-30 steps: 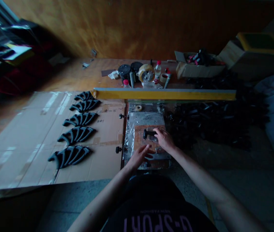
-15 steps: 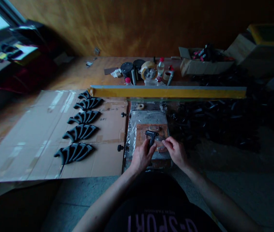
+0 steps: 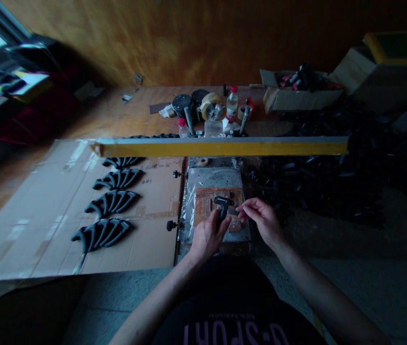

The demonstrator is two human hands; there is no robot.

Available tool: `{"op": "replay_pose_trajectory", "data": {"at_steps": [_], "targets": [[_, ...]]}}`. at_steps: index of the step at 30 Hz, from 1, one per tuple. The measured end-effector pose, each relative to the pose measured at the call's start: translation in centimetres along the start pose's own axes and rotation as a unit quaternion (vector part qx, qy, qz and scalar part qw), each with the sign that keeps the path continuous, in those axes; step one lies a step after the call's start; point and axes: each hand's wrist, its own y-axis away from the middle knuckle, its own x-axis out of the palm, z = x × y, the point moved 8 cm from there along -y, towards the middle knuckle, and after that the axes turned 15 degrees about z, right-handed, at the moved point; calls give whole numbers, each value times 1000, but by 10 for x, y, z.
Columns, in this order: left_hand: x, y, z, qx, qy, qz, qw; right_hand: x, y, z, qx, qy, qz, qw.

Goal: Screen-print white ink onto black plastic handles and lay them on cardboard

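Gripping black T-handle (image 3: 224, 201) in left hand (image 3: 206, 235); white marking now shows, so marked face looks upward. Right hand (image 3: 263, 220) pinched beside it, contents unclear.

our left hand (image 3: 205, 235) holding a black T-shaped piece (image 3: 224, 201) over a brown board (image 3: 202, 205), our right hand (image 3: 264, 220) just beside it, curved black pieces (image 3: 102, 234) on cardboard (image 3: 153, 242), a yellow bar (image 3: 221, 148) beyond our hands

Black T-shaped part (image 3: 224, 201), pale-marked on top
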Motion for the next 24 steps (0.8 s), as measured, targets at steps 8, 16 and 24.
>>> {"op": "replay_pose_trajectory", "data": {"at_steps": [8,16,24], "targets": [[12,-15,-1,-9,20,31,999,-15,-8,3,-2,-95,13,995],[19,-27,-1,-66,-4,50,997,-43,-27,-18,35,-169,13,985],[28,-40,12,-84,-46,29,995,-94,-51,-39,24,-189,-39,981]]}}
